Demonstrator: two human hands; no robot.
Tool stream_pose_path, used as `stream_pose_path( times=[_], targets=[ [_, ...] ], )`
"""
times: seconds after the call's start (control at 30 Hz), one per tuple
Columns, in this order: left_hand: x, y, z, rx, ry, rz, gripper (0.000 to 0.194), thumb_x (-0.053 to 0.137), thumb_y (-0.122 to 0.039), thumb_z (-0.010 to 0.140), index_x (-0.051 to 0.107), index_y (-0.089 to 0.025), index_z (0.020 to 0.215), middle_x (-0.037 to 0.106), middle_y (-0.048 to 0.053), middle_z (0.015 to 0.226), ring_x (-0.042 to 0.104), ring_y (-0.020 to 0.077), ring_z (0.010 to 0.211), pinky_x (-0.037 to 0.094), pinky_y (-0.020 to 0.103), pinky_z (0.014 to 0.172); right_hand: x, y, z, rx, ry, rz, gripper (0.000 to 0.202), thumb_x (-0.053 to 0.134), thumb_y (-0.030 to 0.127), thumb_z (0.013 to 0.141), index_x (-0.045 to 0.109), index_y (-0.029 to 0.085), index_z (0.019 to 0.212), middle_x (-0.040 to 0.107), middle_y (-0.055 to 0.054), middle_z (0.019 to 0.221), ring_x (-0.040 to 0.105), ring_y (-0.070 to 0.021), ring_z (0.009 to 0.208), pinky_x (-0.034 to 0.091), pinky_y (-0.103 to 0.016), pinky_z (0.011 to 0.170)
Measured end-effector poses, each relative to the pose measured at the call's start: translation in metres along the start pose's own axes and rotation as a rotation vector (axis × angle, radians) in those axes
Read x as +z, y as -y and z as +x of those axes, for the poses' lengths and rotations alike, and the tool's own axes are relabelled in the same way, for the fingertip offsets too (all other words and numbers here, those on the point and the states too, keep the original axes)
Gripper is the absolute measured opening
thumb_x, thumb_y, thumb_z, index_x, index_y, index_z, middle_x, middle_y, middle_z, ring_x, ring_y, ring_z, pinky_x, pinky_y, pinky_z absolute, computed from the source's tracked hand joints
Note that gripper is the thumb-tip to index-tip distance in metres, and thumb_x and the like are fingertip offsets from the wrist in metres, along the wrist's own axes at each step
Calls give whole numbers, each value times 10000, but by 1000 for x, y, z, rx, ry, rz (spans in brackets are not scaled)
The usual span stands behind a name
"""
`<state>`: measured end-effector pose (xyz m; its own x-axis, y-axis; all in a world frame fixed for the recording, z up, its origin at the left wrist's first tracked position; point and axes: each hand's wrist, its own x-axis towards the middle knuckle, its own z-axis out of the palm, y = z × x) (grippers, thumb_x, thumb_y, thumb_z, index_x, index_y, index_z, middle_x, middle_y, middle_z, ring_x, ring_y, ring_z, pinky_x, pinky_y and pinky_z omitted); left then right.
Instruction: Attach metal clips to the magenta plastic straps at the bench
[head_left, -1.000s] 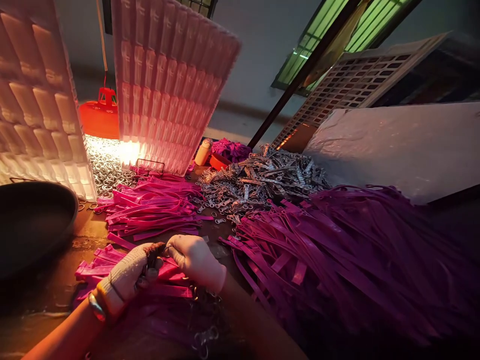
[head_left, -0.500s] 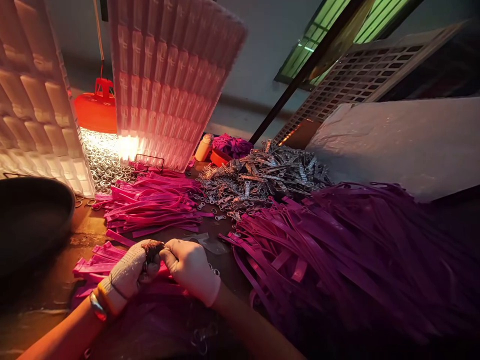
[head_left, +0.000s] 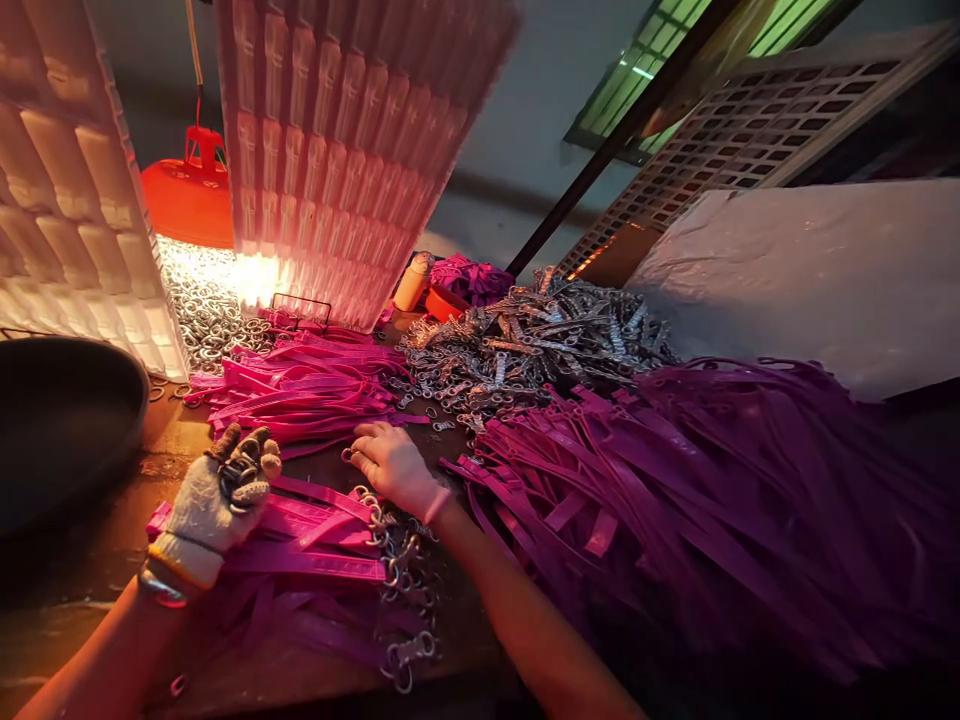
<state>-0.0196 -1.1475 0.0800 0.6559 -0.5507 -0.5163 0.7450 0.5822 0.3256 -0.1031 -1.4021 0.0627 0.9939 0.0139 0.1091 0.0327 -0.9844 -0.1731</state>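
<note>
My left hand [head_left: 202, 512], in a knit glove with dark-stained fingertips, is palm up with its fingers curled around several metal rings [head_left: 240, 478]. My right hand [head_left: 403, 470], in a thin pale glove, is palm down beyond the near straps. At its bent fingertips a small metal ring [head_left: 346, 454] shows, partly covered. Between and below the hands lies a stack of pink straps [head_left: 322, 535]. Metal rings and clasps [head_left: 401, 560] are attached along the right ends of these straps.
Another pink strap pile [head_left: 300, 390] lies ahead, beside heaped metal clasps [head_left: 525, 340]. Purple straps [head_left: 675, 500] fill the right. A dark round pan [head_left: 67, 440] stands left. A red lamp [head_left: 187, 200] hangs over loose rings [head_left: 214, 310], between upright ribbed panels [head_left: 345, 150].
My hands have come apart. The left has moved left and turned palm up, showing the rings; the right has moved forward and right. The straps' ends with clasps are now uncovered.
</note>
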Motion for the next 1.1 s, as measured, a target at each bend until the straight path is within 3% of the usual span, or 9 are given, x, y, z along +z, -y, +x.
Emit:
stream_pose_path(
  times=[0.1,0.17,0.3,0.47,0.6,0.7,0.83,0.97,1.1],
  targets=[
    [-7,3,-2,-5,11,-1,301,311,-82,997,597,-138,927,540,26,669,487,84,391,261,124,268,7,7,13,-120,152,-203,235,580,318,987,737,154,1051,664,-129,1245,540,-264,1166,396,-394,946],
    [-8,2,-6,23,55,-13,324,294,-54,989,586,-137,873,475,-8,620,434,64,360,239,113,269,10,11,20,-139,181,-232,237,588,299,974,730,121,1040,668,-151,1166,553,-274,1104,403,-393,902],
    [-5,-8,-22,76,31,-52,316,301,-106,1017,612,-119,963,527,15,675,488,77,397,280,124,274,12,11,23,-153,187,-207,243,569,268,978,725,89,1031,661,-164,1121,562,-269,1056,409,-364,841],
    [-4,-9,-28,34,10,-34,238,373,-164,1028,606,-120,1015,588,42,735,522,86,427,302,127,276,9,10,17,-171,202,-103,198,633,270,956,745,107,958,683,-137,1082,575,-230,1043,416,-318,847],
    [-10,-9,-17,62,62,-47,296,317,-99,1021,566,-136,866,469,-25,601,409,60,345,222,117,258,-1,1,3,-119,158,38,180,629,294,977,758,170,958,707,-55,1055,612,-142,982,429,-240,861],
    [-8,-11,-12,70,74,-58,311,305,-133,1033,562,-133,859,487,-12,600,456,73,381,291,122,285,-17,3,-13,24,46,105,297,472,296,1053,732,152,1045,713,-63,1044,634,-125,933,447,-230,813],
    [15,-3,-3,24,62,21,276,319,-183,1034,574,-141,938,585,52,709,628,145,565,396,139,331,-28,51,-26,148,19,123,321,466,345,1040,726,170,972,744,-62,971,670,-164,891,460,-264,761],
    [51,18,17,4,163,449,227,338,-98,978,517,-155,852,429,-37,599,360,42,376,232,84,301,-12,116,-15,177,168,-59,219,545,249,932,725,134,977,736,-144,997,696,-283,941,502,-405,821],
    [76,36,41,32,213,873,63,498,-147,896,543,-161,853,395,-64,561,291,44,366,180,111,319,10,133,-9,261,207,-47,194,553,200,895,702,103,973,725,-169,978,706,-300,948,525,-429,802]
  ],
)
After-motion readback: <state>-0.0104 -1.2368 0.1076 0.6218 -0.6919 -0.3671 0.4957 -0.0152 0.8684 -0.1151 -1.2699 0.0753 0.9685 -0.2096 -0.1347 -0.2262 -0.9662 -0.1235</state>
